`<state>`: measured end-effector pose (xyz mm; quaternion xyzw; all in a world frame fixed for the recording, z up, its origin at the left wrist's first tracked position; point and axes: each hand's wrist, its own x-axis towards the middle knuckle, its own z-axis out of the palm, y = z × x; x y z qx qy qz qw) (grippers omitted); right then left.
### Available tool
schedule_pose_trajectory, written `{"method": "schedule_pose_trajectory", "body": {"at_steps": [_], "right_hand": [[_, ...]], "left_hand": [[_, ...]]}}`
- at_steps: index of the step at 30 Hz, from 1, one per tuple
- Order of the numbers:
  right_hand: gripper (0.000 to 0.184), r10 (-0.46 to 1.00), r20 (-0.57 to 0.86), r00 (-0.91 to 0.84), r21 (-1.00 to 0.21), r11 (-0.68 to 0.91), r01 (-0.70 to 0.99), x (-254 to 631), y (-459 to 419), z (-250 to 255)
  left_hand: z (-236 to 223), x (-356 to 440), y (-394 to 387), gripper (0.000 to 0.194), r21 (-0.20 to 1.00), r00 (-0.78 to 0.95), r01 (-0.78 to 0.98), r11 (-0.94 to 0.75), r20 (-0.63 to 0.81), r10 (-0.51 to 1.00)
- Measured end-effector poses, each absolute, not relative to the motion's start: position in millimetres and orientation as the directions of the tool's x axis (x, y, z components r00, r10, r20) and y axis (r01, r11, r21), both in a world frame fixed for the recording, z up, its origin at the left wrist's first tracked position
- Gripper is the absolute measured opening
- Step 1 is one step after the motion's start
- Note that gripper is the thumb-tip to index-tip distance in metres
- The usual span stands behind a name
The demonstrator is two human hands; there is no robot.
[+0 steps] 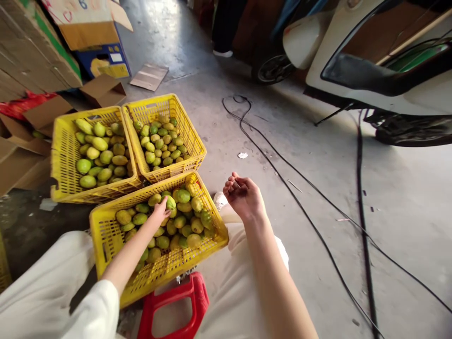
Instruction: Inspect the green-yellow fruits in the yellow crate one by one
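Observation:
Closest to me stands a yellow plastic crate (106,254), filled with green and yellow lemons (163,242). Inside it, my left hand (161,210) has its fingers around a greenish lemon (170,202) on top of the pile. My right hand (245,195) is raised beyond the crate's right end, above my knee. Its palm is turned up with loosely curled fingers, and no object shows in it. Two more yellow crates stand behind, the back left crate (60,155) with larger lemons (100,143) and the back right crate (192,136) with smaller lemons (164,141).
A red plastic stool (197,296) is under the near crate. Cardboard boxes (38,52) crowd the left side. Black cables (303,181) run across the concrete floor on the right. A white scooter (318,52) stands at the upper right, near another person's leg (226,28).

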<state>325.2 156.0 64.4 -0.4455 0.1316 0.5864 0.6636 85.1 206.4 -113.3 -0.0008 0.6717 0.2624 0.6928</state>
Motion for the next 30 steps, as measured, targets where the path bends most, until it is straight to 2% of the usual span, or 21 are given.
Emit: {"method": "schedule_pose_trajectory", "body": {"at_steps": [4, 7, 8, 10, 11, 13, 14, 15, 17, 21, 23, 26, 30], "right_hand": [[0.018, 0.628, -0.733, 0.262, -0.451, -0.16, -0.878, 312, 148, 60], [0.015, 0.616, -0.77, 0.165, -0.461, -0.359, -0.812, 297, 138, 52], [0.013, 0.624, -0.77, 0.134, -0.501, -0.46, -0.733, 291, 136, 48], [0.009, 0.666, -0.734, 0.133, -0.647, -0.625, -0.437, 277, 136, 36], [0.01, 0.705, -0.693, 0.149, -0.72, -0.666, -0.196, 269, 139, 29], [0.01, 0.754, -0.638, 0.155, -0.752, -0.654, 0.082, 250, 151, 11], [0.014, 0.824, -0.558, 0.1, -0.684, -0.525, 0.507, 240, 159, 0], [0.01, 0.841, -0.536, 0.07, -0.62, -0.449, 0.643, 230, 167, -12], [0.019, 0.859, -0.509, 0.062, -0.525, -0.366, 0.768, 214, 183, -37], [0.054, 0.867, -0.484, 0.119, -0.278, -0.281, 0.919, 191, 201, -88], [0.063, 0.865, -0.473, 0.164, -0.165, -0.27, 0.949, 186, 201, -111], [0.066, 0.873, -0.46, 0.161, -0.083, -0.223, 0.971, 185, 195, -137], [0.063, 0.891, -0.437, 0.12, -0.073, -0.168, 0.983, 191, 192, -150]], "left_hand": [[-62, 46, 198, 0.022, 0.33, -0.108, -0.365, 0.871, -0.944, 0.312], [-10, 5, 192, 0.01, 0.38, -0.064, -0.376, 0.845, -0.921, 0.385], [6, -7, 190, 0.01, 0.393, -0.047, -0.384, 0.836, -0.912, 0.407], [33, -28, 187, 0.01, 0.415, -0.015, -0.423, 0.806, -0.892, 0.451], [42, -35, 185, 0.01, 0.434, -0.019, -0.457, 0.776, -0.877, 0.48], [52, -42, 184, 0.014, 0.446, -0.024, -0.513, 0.733, -0.861, 0.508], [54, -43, 183, 0.016, 0.443, -0.029, -0.537, 0.718, -0.86, 0.509], [54, -43, 183, 0.017, 0.434, -0.034, -0.554, 0.71, -0.864, 0.502], [54, -40, 184, 0.016, 0.408, -0.039, -0.571, 0.712, -0.88, 0.473], [56, -35, 187, 0.015, 0.366, -0.033, -0.59, 0.72, -0.901, 0.432], [58, -36, 187, 0.016, 0.361, -0.042, -0.61, 0.706, -0.904, 0.426], [58, -38, 187, 0.017, 0.352, -0.053, -0.647, 0.676, -0.906, 0.42], [55, -40, 186, 0.016, 0.333, -0.057, -0.672, 0.661, -0.913, 0.403]]}}
